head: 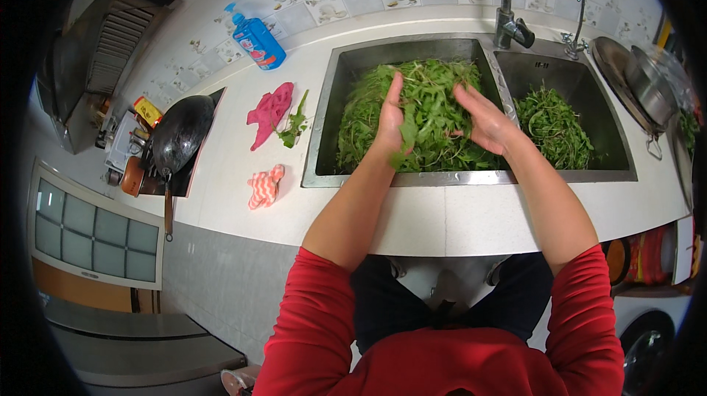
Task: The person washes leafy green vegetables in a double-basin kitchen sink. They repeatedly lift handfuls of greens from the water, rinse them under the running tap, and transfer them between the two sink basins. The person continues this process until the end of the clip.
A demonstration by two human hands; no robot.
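Note:
Between both hands a bunch of leafy greens [433, 111] is held up over the large basin of a stainless steel double sink [406, 178]. My left hand [393, 117] presses on its left side, fingers pointing up and away. On the right side, my right hand [483, 117] cups it with fingers spread. More greens [356, 136] fill the large basin beneath and around the hands. In the smaller right basin lies another heap of greens [552, 128]. A chrome faucet [505, 28] stands behind the divider. Whether water is under the greens cannot be told.
Left of the sink lie a pink cloth [272, 111], a loose green sprig [295, 124] and a striped cloth [266, 186]. A blue pump bottle [258, 42] stands by the wall. A wok [182, 133] sits on the stove; metal pans [649, 84] lean at the right.

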